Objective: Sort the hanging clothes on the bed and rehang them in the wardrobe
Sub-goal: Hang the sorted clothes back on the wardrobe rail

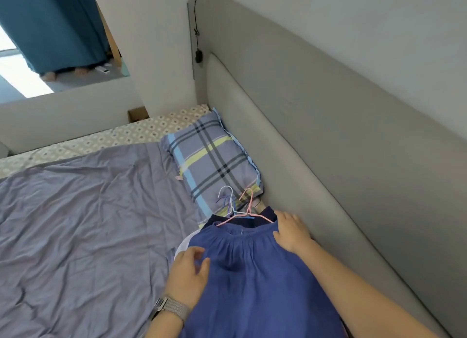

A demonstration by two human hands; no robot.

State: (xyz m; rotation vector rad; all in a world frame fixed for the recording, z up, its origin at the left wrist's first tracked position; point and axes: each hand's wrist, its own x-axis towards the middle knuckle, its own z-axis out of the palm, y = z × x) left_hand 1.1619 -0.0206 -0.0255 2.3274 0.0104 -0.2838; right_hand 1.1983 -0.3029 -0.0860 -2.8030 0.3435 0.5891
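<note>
Pressing a blue pleated garment [252, 274] on the bed [75, 211], both hands lie flat. Left hand [188, 269] fingers loosely spread; right hand [290, 230] fingers together. No writing is legible.

Left hand [188, 269] lies with fingers loosely curled, a watch on its wrist; right hand [293, 233] lies flat, fingers spread.

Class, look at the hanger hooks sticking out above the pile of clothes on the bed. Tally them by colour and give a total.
White hanger hook: 1
Pink hanger hook: 1
Purple-blue hanger hook: 1
Total: 3 hooks plainly visible; any others would be hidden under the clothes.
</note>
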